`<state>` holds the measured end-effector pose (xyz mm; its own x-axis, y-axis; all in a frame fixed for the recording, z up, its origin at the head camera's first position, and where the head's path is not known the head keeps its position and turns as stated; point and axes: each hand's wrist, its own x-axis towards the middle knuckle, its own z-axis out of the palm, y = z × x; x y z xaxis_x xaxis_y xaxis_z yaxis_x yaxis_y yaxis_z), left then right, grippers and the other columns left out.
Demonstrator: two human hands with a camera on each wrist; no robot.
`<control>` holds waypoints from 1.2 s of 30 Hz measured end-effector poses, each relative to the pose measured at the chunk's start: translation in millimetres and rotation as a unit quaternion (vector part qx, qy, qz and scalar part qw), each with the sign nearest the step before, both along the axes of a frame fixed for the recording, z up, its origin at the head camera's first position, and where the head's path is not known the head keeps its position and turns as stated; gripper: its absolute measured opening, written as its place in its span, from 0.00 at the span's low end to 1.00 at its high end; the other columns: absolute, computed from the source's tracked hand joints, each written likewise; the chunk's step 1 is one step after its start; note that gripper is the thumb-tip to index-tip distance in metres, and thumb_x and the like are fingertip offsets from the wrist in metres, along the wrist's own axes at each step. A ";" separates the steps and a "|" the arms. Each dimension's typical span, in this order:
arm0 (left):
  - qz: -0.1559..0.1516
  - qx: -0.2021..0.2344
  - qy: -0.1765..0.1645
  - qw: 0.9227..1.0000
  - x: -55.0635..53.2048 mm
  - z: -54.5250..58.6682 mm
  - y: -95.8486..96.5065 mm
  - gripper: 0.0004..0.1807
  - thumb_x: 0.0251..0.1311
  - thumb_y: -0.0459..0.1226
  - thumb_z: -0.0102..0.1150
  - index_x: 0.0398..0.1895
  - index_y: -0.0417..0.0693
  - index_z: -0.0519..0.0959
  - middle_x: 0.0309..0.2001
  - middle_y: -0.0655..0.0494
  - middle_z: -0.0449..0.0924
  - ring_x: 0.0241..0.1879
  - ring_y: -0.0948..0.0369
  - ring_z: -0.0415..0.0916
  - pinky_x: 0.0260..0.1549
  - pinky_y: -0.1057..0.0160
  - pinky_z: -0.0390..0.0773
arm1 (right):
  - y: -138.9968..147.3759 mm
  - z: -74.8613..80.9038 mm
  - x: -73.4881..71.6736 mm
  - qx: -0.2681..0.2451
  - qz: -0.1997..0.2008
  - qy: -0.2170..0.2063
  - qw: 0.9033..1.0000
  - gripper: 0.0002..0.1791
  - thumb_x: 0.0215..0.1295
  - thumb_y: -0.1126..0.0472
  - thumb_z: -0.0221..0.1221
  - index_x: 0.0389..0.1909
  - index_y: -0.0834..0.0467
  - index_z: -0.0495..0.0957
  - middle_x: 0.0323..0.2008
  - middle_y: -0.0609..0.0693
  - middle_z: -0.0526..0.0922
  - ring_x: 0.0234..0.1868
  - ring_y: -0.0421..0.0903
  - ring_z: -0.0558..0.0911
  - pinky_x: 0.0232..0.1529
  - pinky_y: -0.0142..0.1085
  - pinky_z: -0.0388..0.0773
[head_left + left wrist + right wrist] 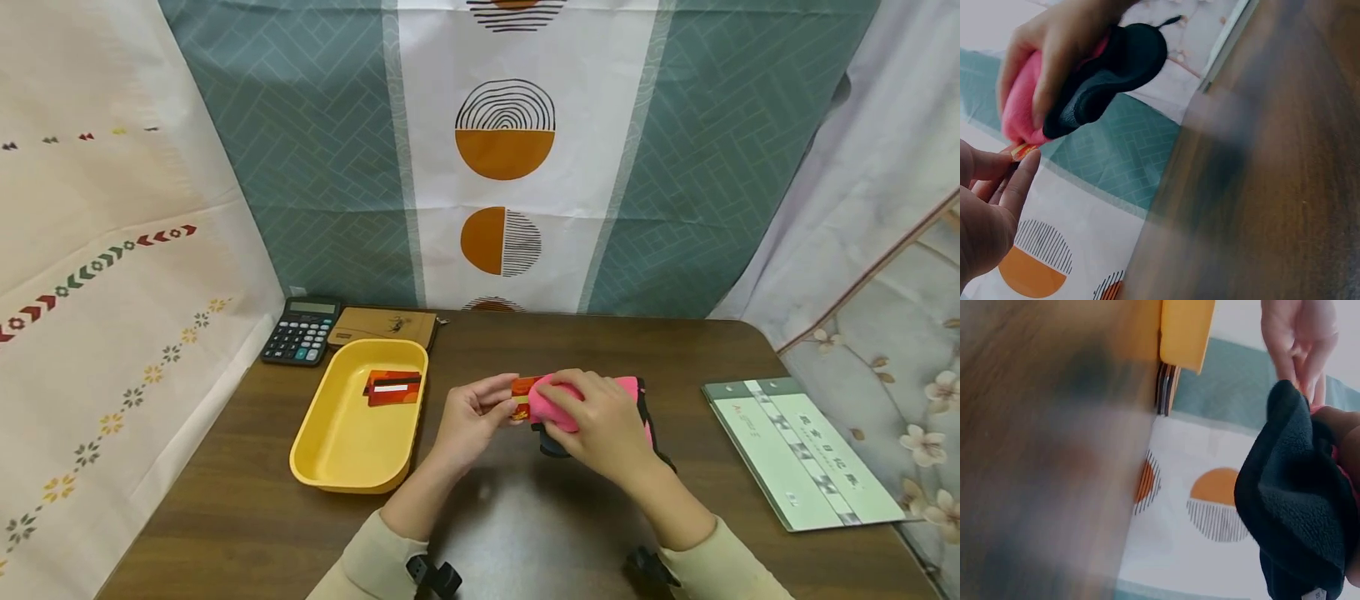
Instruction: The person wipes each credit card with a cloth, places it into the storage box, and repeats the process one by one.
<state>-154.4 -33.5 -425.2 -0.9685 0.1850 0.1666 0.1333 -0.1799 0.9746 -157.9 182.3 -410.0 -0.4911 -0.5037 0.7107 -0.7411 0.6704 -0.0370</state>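
Observation:
My left hand [468, 419] pinches a red-and-yellow card [520, 390] by its left end, above the table. The card's other end meets a pink-and-black soft cloth item [551, 407], which my right hand [603, 425] grips from above with curled fingers. In the right wrist view, the dark fleecy side of the cloth item [1297, 494] hangs down, with a small white label at its bottom. The left wrist view shows the card [1023, 151] between fingertips, close against the pink fabric; much of it is hidden.
Left of the hands stands a yellow tray [352, 458] with red cards [393, 392] at its far end. Behind it are a black calculator [302, 332] and a brown notebook [382, 323]. A pale green notebook [802, 454] lies at the right edge of the wooden table [225, 508].

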 end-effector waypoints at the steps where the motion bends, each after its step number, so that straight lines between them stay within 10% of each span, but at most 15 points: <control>1: -0.004 -0.002 0.001 1.000 0.6 -0.1 0.4 0.20 0.63 0.19 0.59 0.59 0.26 0.77 0.49 0.31 0.83 0.40 0.56 0.86 0.39 0.57 0.87 | -0.7 1.6 0.6 0.012 0.005 -0.005 1.000 0.26 0.44 0.55 0.80 0.47 0.57 0.86 0.46 0.54 0.83 0.40 0.53 0.83 0.37 0.47 0.85; 9: 0.001 -0.028 0.021 0.999 2.9 2.3 1.1 0.19 0.62 0.19 0.61 0.57 0.29 0.80 0.47 0.33 0.84 0.41 0.50 0.86 0.38 0.58 0.87 | -2.7 10.3 4.3 0.003 -0.061 -0.031 0.998 0.28 0.39 0.56 0.83 0.45 0.57 0.87 0.44 0.54 0.83 0.39 0.54 0.83 0.35 0.46 0.85; 18: -0.012 -0.026 0.023 0.999 4.6 1.8 0.3 0.19 0.63 0.19 0.59 0.58 0.27 0.78 0.48 0.32 0.84 0.41 0.49 0.86 0.39 0.58 0.87 | -8.5 -3.2 9.7 -0.022 -0.019 -0.005 1.000 0.29 0.39 0.57 0.82 0.46 0.57 0.87 0.46 0.54 0.83 0.41 0.54 0.83 0.36 0.48 0.84; 36: 0.027 -0.029 0.019 0.999 3.6 0.5 -8.7 0.22 0.62 0.20 0.61 0.60 0.32 0.78 0.49 0.34 0.83 0.42 0.48 0.86 0.38 0.59 0.88 | 24.6 -5.8 -0.5 -0.092 -0.070 0.000 0.993 0.28 0.41 0.58 0.81 0.46 0.60 0.87 0.42 0.57 0.83 0.35 0.56 0.84 0.30 0.48 0.84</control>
